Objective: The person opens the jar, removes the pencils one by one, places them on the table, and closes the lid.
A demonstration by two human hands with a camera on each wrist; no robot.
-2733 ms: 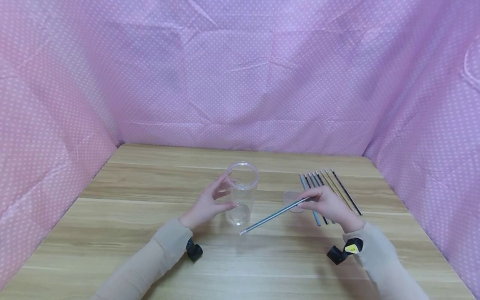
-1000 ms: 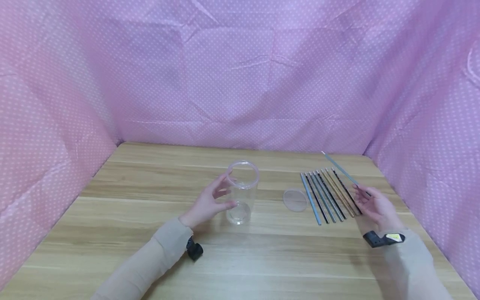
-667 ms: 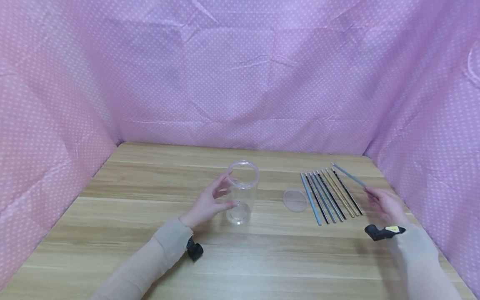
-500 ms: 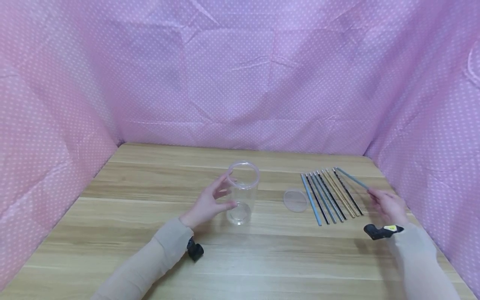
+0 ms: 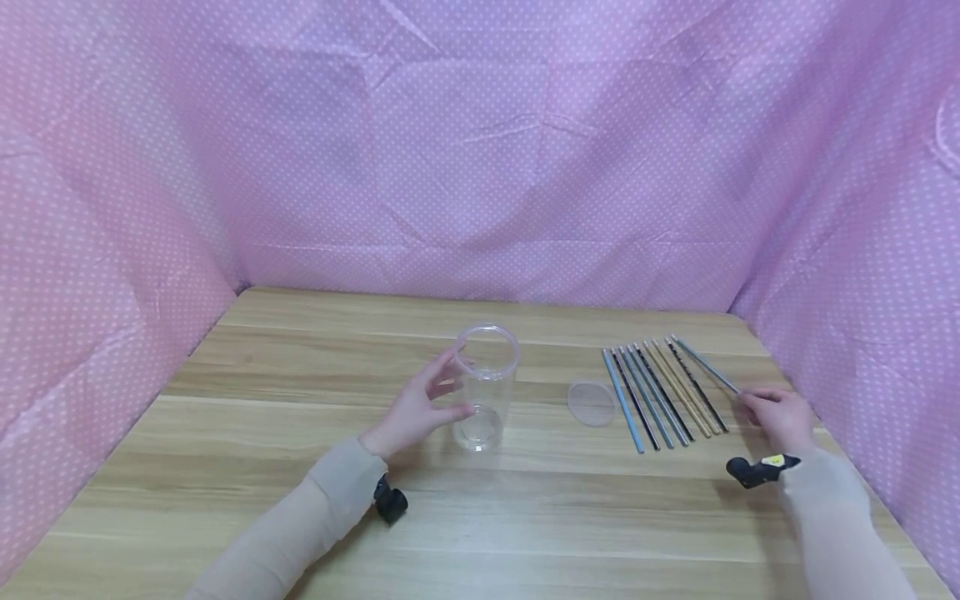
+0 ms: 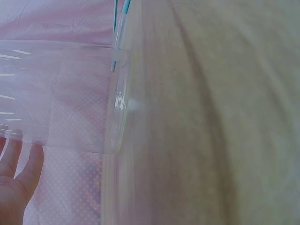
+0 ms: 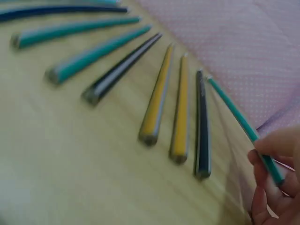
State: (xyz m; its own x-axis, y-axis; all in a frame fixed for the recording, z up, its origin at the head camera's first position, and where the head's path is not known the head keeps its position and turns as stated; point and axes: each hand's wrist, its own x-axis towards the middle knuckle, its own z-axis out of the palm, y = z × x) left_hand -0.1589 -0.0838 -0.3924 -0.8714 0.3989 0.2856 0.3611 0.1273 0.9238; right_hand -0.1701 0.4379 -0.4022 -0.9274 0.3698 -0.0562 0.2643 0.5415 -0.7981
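Observation:
A tall clear plastic cup (image 5: pixel 497 396) stands upright on the table, and my left hand (image 5: pixel 412 412) curves round its left side with thumb and fingers. In the left wrist view, fingertips (image 6: pixel 35 152) meet the cup wall (image 6: pixel 70 93). My right hand (image 5: pixel 782 418) pinches the near end of a green pencil (image 7: pixel 236 112) between thumb and fingers. That pencil slants at the right end of a row, its far tip close to the neighbouring black pencil (image 7: pixel 202 126). The row also has yellow pencils (image 7: pixel 179 122), green ones and a light blue pencil (image 5: pixel 622 401).
A clear round disc (image 5: pixel 591 403) lies flat between cup and pencils. The wooden table (image 5: pixel 300 350) is bordered by pink dotted cloth (image 5: pixel 480 167) at the back and sides.
My right hand has carried the green pencil from near the cup to the right end of the row and lowered it there. My left hand stays at the cup.

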